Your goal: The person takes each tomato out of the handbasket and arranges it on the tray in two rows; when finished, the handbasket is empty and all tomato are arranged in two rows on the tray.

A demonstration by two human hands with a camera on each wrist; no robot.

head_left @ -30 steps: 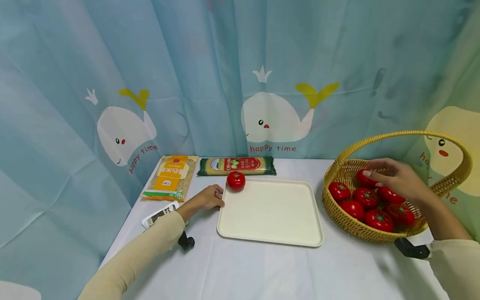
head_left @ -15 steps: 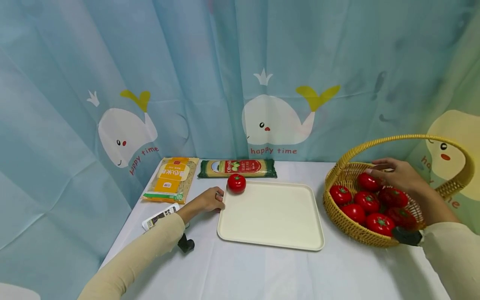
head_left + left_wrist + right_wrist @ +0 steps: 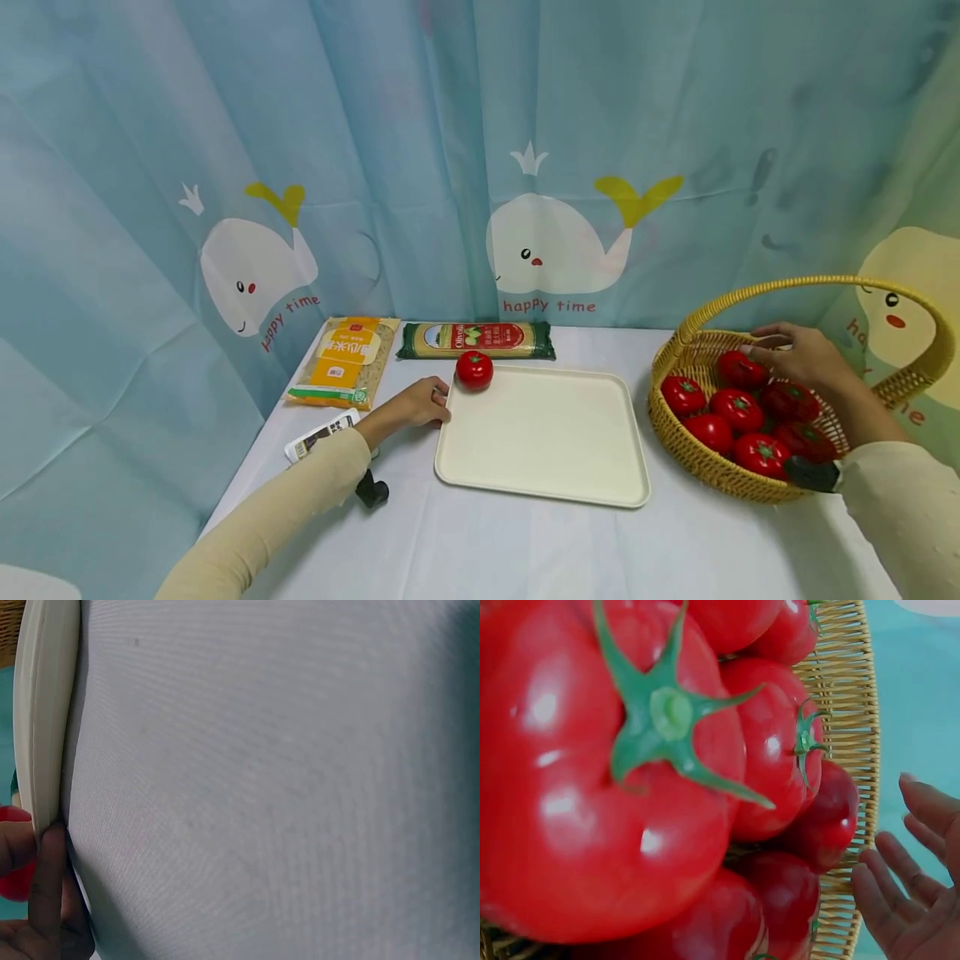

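Cream rectangular tray with raised rim. My left hand: at the tray's left edge; the left wrist view alone shows my thumb and finger pinching the rim. My right hand: over the yellow woven wicker basket, right of the tray; the right wrist view reveals fingers spread, clear of glossy red tomatoes. One round red tomato: tray's far left corner.

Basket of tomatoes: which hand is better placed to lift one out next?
Probably the right hand: it is at the basket, close to a tomato, while the left hand pinches the edge of the tray, farther off.
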